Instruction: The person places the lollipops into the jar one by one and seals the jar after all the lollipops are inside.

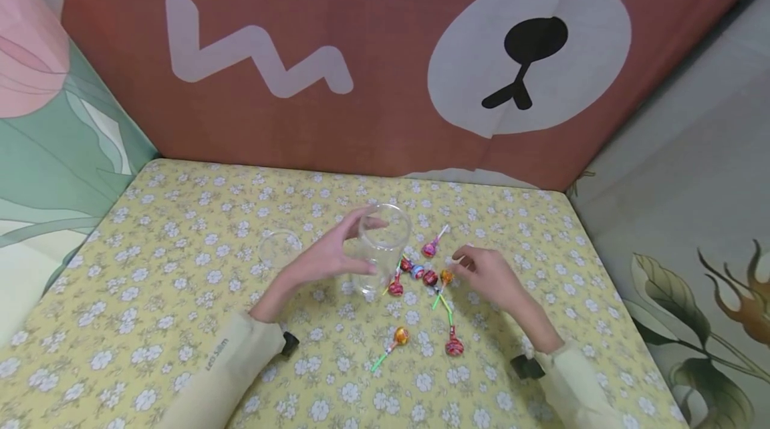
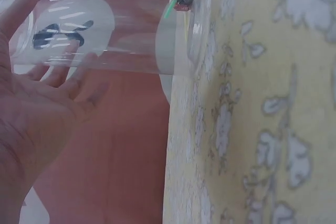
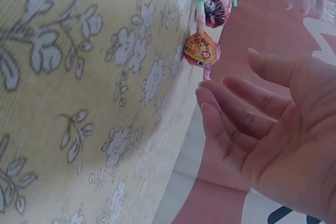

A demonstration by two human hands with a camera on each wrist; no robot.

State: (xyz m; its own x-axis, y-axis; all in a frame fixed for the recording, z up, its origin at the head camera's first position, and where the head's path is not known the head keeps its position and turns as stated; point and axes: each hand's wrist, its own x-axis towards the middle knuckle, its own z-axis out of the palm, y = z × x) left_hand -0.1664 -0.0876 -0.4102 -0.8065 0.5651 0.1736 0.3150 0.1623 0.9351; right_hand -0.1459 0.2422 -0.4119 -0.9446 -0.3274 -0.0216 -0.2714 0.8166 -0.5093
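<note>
The left hand (image 1: pixel 325 255) holds a clear jar (image 1: pixel 388 245), with the thumb on one side and the fingers bent around the other. The jar is upright, tall and round, and you can see right through it to the wall. Its bottom is at the flowery yellow cloth (image 1: pixel 198 295). The right hand (image 1: pixel 490 276) has its fingers softly bent, with a gap between thumb and fingers, and it holds nothing. Just beside its fingertips is an orange lollipop (image 1: pixel 446 276) in shiny, crinkly wrapping. That one sits at the end of a bunch of lollipops (image 1: pixel 418 272), between the jar and the right hand, with red, dark red and blue wrappers. A pink lollipop (image 1: pixel 430 249) with a white stick lies behind the bunch. Nearer the person lie a red lollipop (image 1: pixel 454 347) and another orange one (image 1: pixel 401 335), both with green sticks. A clear round lid (image 1: pixel 279 234) lies beside the left hand.
</note>
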